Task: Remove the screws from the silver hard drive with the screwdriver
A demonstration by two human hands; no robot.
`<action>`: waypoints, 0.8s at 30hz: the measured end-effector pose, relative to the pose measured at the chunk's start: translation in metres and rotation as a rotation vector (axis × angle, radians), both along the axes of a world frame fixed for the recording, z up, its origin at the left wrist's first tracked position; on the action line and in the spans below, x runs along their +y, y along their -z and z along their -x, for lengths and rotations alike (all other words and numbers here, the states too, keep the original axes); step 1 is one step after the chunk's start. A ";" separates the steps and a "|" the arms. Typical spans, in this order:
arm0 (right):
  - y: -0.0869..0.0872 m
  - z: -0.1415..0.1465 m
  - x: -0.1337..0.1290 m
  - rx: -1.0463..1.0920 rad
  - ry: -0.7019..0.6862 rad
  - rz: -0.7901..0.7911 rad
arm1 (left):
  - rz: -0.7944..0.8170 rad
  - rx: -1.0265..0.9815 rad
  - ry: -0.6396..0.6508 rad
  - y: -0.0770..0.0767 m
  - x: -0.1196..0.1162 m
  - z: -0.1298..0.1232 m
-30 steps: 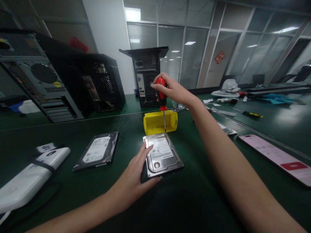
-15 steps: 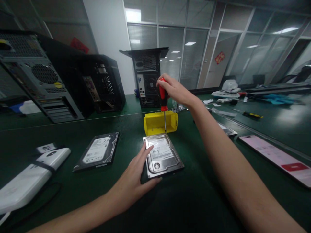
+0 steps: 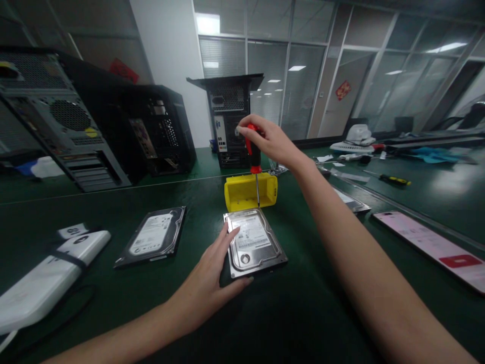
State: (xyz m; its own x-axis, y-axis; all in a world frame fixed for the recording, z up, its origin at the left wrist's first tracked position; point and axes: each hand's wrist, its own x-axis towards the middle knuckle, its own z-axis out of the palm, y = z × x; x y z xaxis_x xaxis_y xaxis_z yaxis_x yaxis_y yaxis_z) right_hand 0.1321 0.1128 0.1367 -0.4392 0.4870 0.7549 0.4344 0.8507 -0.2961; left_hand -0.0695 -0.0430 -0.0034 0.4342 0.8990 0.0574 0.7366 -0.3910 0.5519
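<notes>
A silver hard drive (image 3: 259, 250) with a white label lies flat on the green table in front of me. My left hand (image 3: 215, 268) grips its left side and near edge, fingers on the top and thumb along the front. My right hand (image 3: 265, 136) is closed round the red and black handle of a screwdriver (image 3: 255, 159). The screwdriver stands nearly upright, its tip at the far right corner of the drive. The screw there is too small to make out. Just behind the drive, a yellow bin (image 3: 248, 194) lies with its opening towards me.
Another hard drive (image 3: 153, 235) and a white power bank (image 3: 56, 278) lie to the left. A pink-screened phone (image 3: 428, 245), a partly hidden drive (image 3: 352, 202) and a yellow-black screwdriver (image 3: 394, 179) lie right. Computer cases (image 3: 229, 121) stand behind.
The fingers of my right hand have shifted on the screwdriver handle, the index finger now reaching further left over its top. The drive and my left hand stay in place.
</notes>
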 end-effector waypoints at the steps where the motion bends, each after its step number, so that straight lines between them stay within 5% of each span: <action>1: 0.000 0.000 0.000 0.010 0.006 0.000 | 0.000 -0.001 -0.001 0.000 0.000 0.000; 10: -0.009 -0.004 0.000 0.037 -0.030 0.132 | 0.008 -0.005 -0.005 -0.001 0.000 0.000; 24: -0.006 -0.003 0.003 0.066 -0.052 0.081 | -0.010 -0.020 0.005 -0.001 0.000 0.000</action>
